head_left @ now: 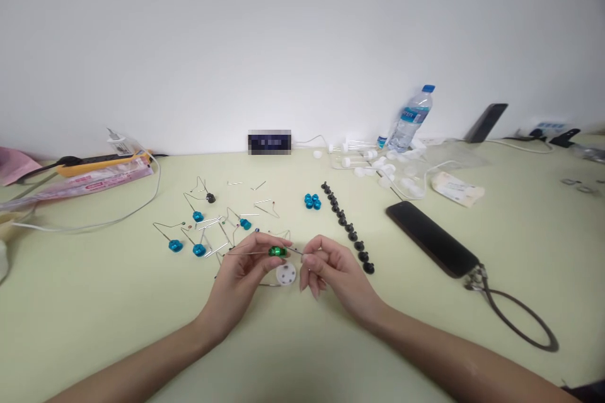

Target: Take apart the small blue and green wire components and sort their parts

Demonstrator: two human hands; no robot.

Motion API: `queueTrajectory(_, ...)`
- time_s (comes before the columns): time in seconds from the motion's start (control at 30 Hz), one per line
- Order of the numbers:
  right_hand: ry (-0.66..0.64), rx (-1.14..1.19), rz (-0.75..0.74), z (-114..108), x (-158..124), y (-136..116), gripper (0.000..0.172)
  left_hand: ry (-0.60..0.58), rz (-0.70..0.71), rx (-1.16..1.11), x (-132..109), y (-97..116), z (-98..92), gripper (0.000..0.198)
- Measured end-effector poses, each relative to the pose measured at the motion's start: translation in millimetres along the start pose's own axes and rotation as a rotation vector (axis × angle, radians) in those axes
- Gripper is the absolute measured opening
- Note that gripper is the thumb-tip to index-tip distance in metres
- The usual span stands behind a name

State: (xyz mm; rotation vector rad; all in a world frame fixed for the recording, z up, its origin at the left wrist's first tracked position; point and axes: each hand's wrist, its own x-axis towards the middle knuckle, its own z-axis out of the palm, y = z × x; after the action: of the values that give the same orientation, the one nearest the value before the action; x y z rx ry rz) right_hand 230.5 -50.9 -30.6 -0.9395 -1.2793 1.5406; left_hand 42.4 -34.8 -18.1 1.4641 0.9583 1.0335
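Between the thumb and fingers of my left hand (243, 267) is a shiny green piece (278, 252), with a thin metal wire (248, 254) reaching out to its left. My right hand (333, 267) pinches the end of a thin metal rod (295, 250) at the right side of the green piece. Just below the fingers lies a white disc (286, 274) with dark spots. Bent wires with blue knobs (175, 245) are spread to the left. Beyond my hands sits a small cluster of blue knobs (312, 201).
Several black pieces (352, 236) form a slanting row right of centre. Farther right lies a phone (432, 239) with a looped strap (524, 315). A water bottle (412, 119), white-capped parts (363, 162) and a yellow power strip (101, 162) are near the wall.
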Motion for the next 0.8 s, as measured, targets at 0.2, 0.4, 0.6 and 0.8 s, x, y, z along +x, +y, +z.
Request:
queueTrajectory(0.2,-0.023,-0.108,-0.038,4.4,-8.4,-3.5,0.023,-0.034,-0.055,0.076,2.3,4.2,-5.5,0.015)
queueTrajectory(0.4,0.044,-0.105,-0.058,5.0,-9.2,-3.0,0.023,-0.104,-0.106,-0.002,0.8,1.3,-5.2,0.022)
queueTrajectory(0.6,0.053,-0.094,-0.016,4.7,-6.8,-6.4,0.026,-0.138,-0.132,-0.005,-1.3,6.1,-1.8,0.024)
queueTrajectory(0.8,0.0,-0.039,0.022,2.9,-6.0,-6.9,0.028,-0.129,-0.12,0.084,0.3,5.2,-1.5,0.024)
